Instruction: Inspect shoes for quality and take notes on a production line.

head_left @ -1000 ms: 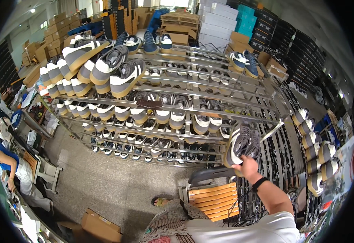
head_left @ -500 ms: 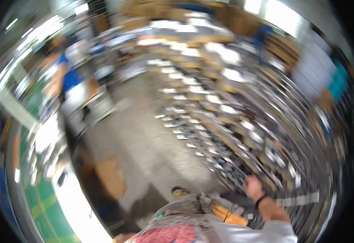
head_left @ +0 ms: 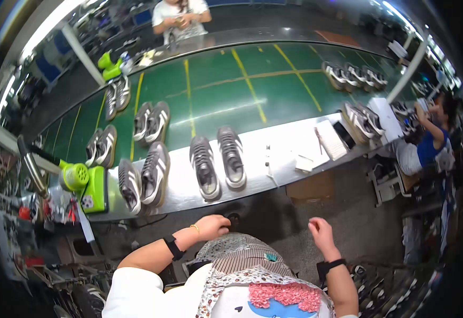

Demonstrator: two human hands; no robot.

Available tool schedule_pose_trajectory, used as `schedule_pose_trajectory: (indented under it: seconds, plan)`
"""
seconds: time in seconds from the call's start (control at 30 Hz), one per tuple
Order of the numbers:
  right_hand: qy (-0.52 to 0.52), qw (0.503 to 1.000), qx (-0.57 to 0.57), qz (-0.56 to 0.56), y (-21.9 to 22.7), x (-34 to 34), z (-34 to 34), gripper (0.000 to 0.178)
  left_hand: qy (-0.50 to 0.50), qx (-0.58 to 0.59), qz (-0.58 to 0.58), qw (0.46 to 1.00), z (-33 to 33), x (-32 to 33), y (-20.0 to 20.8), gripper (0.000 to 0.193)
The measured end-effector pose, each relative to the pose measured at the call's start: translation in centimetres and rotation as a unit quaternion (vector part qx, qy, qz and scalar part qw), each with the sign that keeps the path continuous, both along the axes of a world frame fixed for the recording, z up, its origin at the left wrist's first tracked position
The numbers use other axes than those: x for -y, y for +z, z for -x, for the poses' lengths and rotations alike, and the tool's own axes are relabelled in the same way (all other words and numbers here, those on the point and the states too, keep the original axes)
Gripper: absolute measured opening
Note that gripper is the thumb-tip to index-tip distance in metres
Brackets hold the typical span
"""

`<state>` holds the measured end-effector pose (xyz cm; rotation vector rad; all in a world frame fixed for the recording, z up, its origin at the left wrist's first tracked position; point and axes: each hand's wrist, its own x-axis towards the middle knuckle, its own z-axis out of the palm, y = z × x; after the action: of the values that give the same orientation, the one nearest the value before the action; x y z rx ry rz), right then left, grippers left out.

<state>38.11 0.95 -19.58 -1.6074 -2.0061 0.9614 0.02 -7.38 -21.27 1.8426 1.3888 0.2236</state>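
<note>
My left hand [head_left: 214, 227] hovers just off the near edge of the bench, its fingers loosely bent and slightly apart, holding nothing. Further right, my right hand [head_left: 321, 231] hangs over the floor, also empty, with its fingers loosely curled. Closest beyond the left hand stand two grey sneakers with white stripes: a left shoe [head_left: 205, 167] and a right shoe [head_left: 232, 156], side by side on the white bench top [head_left: 266, 143]. To their left sits another striped pair [head_left: 154, 172], toes pointing away. Neither hand touches a shoe.
Behind the bench top runs a green belt [head_left: 221, 90] with yellow lines, carrying several pairs of sneakers. A green blower-like machine [head_left: 96, 188] stands at left. A notepad [head_left: 331, 139] and phone [head_left: 344, 134] lie at right. One co-worker [head_left: 181, 21] is across; another [head_left: 433, 138] sits right.
My view has swung from the floor and shoe racks round to the bench. Both hands now show in front of me; before, my right hand was out over the racks.
</note>
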Motion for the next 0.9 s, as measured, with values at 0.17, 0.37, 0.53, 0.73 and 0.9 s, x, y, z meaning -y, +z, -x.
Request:
schedule_pose_trajectory:
  seconds: [0.17,0.37,0.53,0.73,0.9]
  plan:
    - [0.148,0.978,-0.102,0.106,-2.4,-8.3,14.3,0.023,0.416,0.069,-0.031,0.906,5.2,2.5,-2.2,0.021]
    - [0.096,0.991,-0.06,0.072,-6.6,-12.8,22.2,0.029,0.533,0.202,0.007,0.822,6.3,-0.3,-7.5,0.046]
    - [0.061,0.995,0.057,0.052,-11.4,-15.2,21.8,0.03,0.519,0.129,0.015,0.845,5.7,-2.9,-6.7,0.073]
    - [0.062,0.978,-0.082,0.182,-11.9,-16.2,20.4,0.034,0.526,-0.048,-0.154,0.835,3.2,-4.6,-1.1,0.066]
    - [0.099,0.943,-0.158,0.277,-9.2,-15.6,20.7,0.038,0.395,-0.118,-0.21,0.887,-0.9,-4.4,2.4,0.058]
